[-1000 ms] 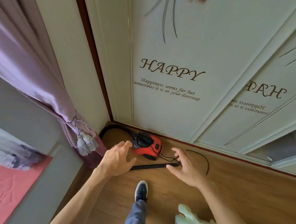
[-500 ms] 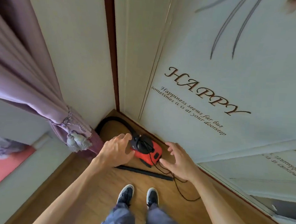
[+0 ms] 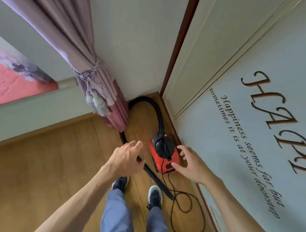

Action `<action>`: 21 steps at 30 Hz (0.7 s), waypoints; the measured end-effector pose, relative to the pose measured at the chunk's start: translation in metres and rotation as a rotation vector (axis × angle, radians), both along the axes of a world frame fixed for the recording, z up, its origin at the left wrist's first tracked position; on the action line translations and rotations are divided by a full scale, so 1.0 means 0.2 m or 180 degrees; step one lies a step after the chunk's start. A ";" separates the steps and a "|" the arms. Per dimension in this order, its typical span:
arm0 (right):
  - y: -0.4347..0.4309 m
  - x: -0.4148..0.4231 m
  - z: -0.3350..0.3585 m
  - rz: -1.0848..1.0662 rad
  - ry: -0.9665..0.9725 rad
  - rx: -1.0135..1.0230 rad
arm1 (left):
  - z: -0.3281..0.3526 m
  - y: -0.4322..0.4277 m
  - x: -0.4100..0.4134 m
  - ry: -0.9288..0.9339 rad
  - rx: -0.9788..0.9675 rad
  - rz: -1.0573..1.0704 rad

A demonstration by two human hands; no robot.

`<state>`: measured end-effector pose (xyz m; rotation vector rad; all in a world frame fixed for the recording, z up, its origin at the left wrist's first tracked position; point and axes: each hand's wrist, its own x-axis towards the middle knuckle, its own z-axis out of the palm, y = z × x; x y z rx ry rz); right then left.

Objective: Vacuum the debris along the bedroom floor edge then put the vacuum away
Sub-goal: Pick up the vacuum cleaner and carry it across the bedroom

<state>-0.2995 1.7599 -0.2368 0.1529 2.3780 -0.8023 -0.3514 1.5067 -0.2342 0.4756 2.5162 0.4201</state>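
A red vacuum point(image 3: 165, 157) with black hose point(image 3: 156, 110); mauve curtain point(image 3: 77, 43) at left; brown-lettered pale door point(image 3: 258, 105) at right.

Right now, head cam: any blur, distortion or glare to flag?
Head view: heavy wide-angle warp, HAPPY lettering and door frame lean and bow; floor planks and left hand slightly smeared; red vacuum and right hand reasonably sharp; soft even light, no glare, faint shadows.
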 end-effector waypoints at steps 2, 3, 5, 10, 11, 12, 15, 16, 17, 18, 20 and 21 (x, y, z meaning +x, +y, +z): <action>0.05 -0.01 -0.16 0.0111 -0.0075 -0.0023 | -0.16 0.05 0.06 -0.0099 -0.0014 0.0153; 0.07 -0.02 -0.24 0.0152 -0.0097 -0.0028 | -0.24 0.07 0.08 -0.0124 -0.0006 0.0198; 0.10 -0.03 -0.41 0.0157 -0.0146 -0.0030 | -0.41 0.11 0.11 -0.0194 0.0046 0.0283; 0.12 -0.05 -0.88 -0.0084 -0.0233 -0.0085 | -0.92 0.14 0.20 -0.0351 0.0193 0.0659; 0.11 -0.05 -0.98 -0.0139 -0.0240 -0.0099 | -1.03 0.14 0.22 -0.0398 0.0224 0.0768; 0.11 -0.06 -1.07 -0.0180 -0.0245 -0.0105 | -1.14 0.14 0.24 -0.0440 0.0247 0.0886; 0.09 -0.07 -1.35 -0.0204 -0.0205 -0.0059 | -1.43 0.15 0.28 -0.0554 0.0276 0.1166; 0.08 -0.09 -1.44 -0.0216 -0.0175 -0.0037 | -1.52 0.16 0.29 -0.0584 0.0279 0.1211; 0.08 -0.10 -1.53 -0.0248 -0.0141 -0.0016 | -1.61 0.17 0.30 -0.0626 0.0267 0.1254; 0.08 -0.12 -1.61 -0.0292 -0.0092 0.0016 | -1.70 0.17 0.30 -0.0664 0.0262 0.1310; 0.07 -0.15 -1.76 -0.0375 0.0068 0.0159 | -1.87 0.18 0.31 -0.0747 0.0224 0.1462; 0.07 -0.17 -1.84 -0.0420 0.0151 0.0242 | -1.95 0.19 0.31 -0.0794 0.0191 0.1542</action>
